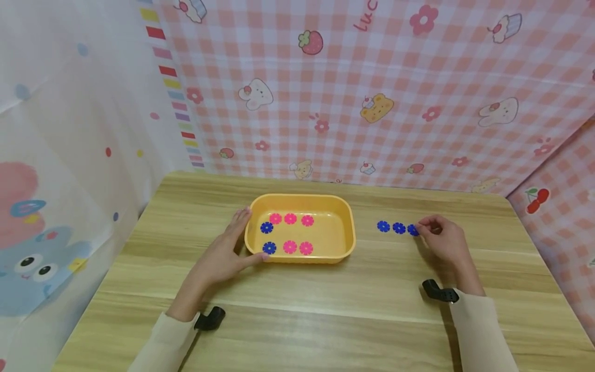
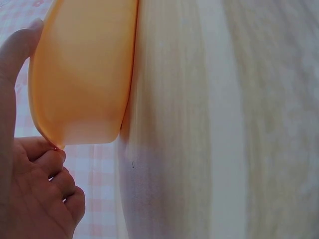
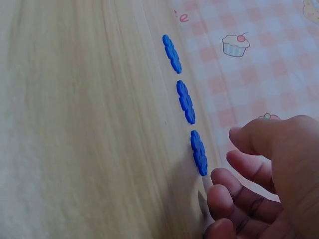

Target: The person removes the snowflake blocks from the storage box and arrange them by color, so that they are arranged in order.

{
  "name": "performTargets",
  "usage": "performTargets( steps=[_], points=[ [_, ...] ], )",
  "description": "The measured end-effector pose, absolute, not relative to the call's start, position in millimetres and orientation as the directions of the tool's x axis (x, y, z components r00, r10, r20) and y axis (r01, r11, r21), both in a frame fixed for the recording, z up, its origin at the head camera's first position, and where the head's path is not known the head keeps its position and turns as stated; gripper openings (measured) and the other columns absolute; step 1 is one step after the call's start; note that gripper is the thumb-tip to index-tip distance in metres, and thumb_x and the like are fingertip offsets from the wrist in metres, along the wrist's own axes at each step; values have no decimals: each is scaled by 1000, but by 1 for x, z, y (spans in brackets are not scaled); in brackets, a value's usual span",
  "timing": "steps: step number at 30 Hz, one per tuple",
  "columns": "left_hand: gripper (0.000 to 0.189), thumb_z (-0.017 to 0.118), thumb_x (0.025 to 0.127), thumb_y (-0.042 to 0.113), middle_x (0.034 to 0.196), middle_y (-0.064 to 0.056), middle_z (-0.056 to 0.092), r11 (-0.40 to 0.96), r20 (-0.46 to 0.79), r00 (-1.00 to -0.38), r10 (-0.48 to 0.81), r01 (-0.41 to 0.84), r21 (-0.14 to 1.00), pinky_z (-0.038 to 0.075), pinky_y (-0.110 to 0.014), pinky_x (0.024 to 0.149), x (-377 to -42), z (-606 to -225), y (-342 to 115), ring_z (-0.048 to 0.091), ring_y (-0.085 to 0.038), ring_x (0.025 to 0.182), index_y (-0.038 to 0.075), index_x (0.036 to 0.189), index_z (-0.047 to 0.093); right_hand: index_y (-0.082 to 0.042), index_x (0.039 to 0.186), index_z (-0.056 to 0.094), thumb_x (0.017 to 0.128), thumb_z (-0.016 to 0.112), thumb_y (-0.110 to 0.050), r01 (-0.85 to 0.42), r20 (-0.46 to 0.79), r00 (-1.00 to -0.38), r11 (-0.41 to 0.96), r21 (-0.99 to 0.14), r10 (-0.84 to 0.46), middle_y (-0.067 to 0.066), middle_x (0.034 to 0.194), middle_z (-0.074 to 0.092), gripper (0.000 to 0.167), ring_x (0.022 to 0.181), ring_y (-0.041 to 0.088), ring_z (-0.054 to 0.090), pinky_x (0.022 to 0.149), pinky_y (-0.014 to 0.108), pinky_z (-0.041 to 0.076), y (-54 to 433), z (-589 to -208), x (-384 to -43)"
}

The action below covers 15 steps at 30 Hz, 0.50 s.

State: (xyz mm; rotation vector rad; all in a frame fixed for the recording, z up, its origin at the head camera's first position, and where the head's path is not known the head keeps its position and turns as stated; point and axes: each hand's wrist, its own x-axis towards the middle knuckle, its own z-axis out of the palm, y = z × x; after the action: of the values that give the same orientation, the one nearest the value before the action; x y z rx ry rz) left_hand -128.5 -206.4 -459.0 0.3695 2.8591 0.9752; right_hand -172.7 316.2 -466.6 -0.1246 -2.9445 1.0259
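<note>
Yellow tray (image 1: 332, 232): on the counter (image 1: 297, 315), holding 5 pink notched discs (image 1: 290, 247) and 2 blue ones.
Left hand (image 1: 223, 256): spread wide, holding the tray's left end; light pressure should suffice.
Blue row (image 1: 398, 228): 3 notched discs, right of the tray; best handled by the rim, neighbours undisturbed.
Right hand (image 1: 447, 242): loosely curled, holding nothing, beside the end blue disc (image 3: 199, 153).
Right wrist view: shows a thumb-to-disc gap; the head view suggests contact.
Left wrist view: only the tray's outside.
</note>
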Motion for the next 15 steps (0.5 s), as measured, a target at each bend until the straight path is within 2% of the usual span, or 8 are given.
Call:
performTargets(
  steps=[7,11,15],
  points=[
    [119,64,78,83,175,-1,5,770,-12,-966,259,199,606,22,-60,127,-128,-458,-207,7,-24,162,28,166,6,-3,126,62,104,57,-42,42,-7,-999,758,-651,49,17,116,66,45,107,34,64,75,20,49,309,-461,-171],
    [119,64,78,84,175,0,6,771,-17,-966,257,194,607,21,-59,127,-128,-459,-207,6,-23,162,28,166,6,-2,130,61,104,59,-36,13,5,-1000,746,-665,21,16,116,65,43,106,32,64,73,15,49,302,-456,-169],
    [119,63,77,84,175,1,6,771,-23,-967,254,187,609,21,-58,128,-128,-459,-207,6,-22,162,29,166,6,-1,131,61,103,62,-34,-14,30,-1000,736,-676,8,18,116,66,43,102,31,64,70,16,50,293,-451,-168]
  ],
)
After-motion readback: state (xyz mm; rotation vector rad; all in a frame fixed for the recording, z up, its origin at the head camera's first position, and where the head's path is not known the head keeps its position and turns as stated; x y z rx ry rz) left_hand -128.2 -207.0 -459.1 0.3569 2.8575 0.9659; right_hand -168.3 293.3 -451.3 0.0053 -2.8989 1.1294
